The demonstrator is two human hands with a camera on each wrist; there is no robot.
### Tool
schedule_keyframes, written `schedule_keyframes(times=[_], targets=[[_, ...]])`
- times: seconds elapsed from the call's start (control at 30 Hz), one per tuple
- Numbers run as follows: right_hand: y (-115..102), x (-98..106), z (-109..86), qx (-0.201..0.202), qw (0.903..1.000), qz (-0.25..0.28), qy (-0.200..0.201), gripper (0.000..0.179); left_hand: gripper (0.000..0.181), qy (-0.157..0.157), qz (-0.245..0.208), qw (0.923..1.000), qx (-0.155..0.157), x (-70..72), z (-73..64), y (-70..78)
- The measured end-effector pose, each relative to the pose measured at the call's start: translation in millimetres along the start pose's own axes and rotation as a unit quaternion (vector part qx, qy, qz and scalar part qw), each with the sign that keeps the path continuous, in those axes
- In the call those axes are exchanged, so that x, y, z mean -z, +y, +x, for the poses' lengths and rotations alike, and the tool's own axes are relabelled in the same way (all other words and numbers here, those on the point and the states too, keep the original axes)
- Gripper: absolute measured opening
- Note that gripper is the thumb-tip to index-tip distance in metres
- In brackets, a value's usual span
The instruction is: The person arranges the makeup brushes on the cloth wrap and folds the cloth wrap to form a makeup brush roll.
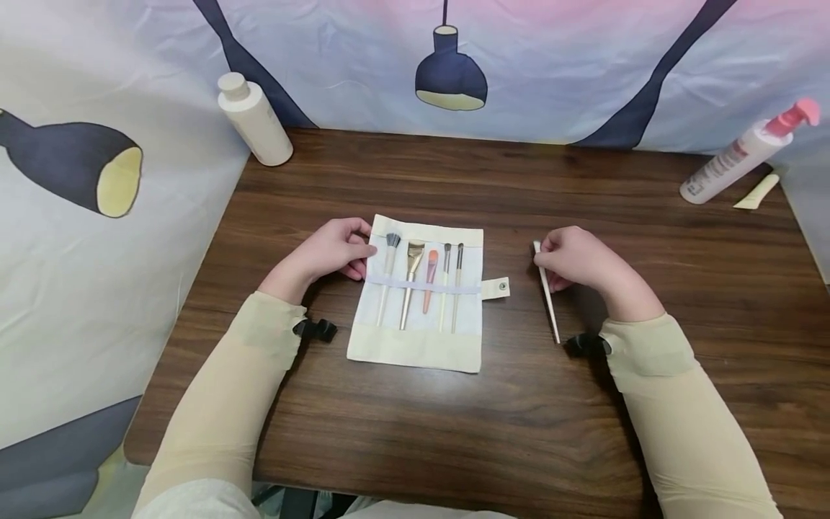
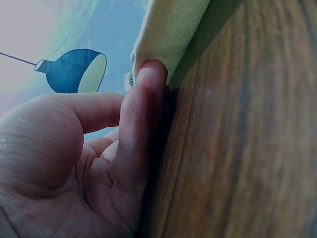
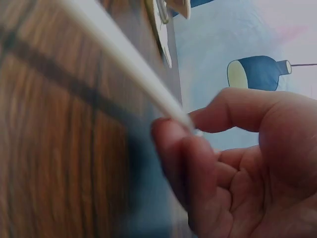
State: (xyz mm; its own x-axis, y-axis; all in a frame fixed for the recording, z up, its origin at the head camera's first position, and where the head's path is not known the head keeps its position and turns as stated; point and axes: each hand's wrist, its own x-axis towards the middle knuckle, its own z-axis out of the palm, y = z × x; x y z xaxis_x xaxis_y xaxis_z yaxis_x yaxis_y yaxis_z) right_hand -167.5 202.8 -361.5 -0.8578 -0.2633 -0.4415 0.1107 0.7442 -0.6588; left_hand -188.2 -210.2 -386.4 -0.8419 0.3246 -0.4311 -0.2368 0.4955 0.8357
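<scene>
A cream fabric brush roll [image 1: 415,351] lies unfolded on the table. Under its lilac elastic band sit several makeup brushes: a fluffy grey one [image 1: 392,241], a gold flat one [image 1: 415,252], a short orange one [image 1: 432,263] and two slim ones. My left hand [image 1: 337,249] pinches the roll's upper left edge, thumb on top; in the left wrist view the cloth [image 2: 166,39] rises from the fingertips. To the right of the roll, my right hand [image 1: 573,256] pinches a slim white-handled makeup brush [image 1: 549,306] near its far end. Its head is mostly hidden by the fingers.
A snap tab [image 1: 496,288] sticks out from the roll's right side. At the back left stands a white bottle [image 1: 256,122]. A pink-topped pump bottle [image 1: 735,162] and a small pale tube [image 1: 757,193] are at the back right of the wooden table [image 1: 415,425].
</scene>
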Motion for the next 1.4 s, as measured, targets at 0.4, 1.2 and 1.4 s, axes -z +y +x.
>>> schedule_keyframes(times=[0.4,1.2,1.4], targets=[[-27,-8,16.2,0.075,0.9763,0.202,0.009,0.025,0.03,0.0,-0.005,1.0,-0.002,-1.0,-2.8,0.2],[-49,-35,51.4,0.077,0.949,0.276,0.132,0.025,0.028,0.005,0.003,1.0,0.008,0.3,-5.3,3.0],[-47,-40,54.8,0.061,0.9568,0.268,0.096,0.034,0.028,0.004,0.002,1.0,0.006,-0.5,-5.7,3.8]])
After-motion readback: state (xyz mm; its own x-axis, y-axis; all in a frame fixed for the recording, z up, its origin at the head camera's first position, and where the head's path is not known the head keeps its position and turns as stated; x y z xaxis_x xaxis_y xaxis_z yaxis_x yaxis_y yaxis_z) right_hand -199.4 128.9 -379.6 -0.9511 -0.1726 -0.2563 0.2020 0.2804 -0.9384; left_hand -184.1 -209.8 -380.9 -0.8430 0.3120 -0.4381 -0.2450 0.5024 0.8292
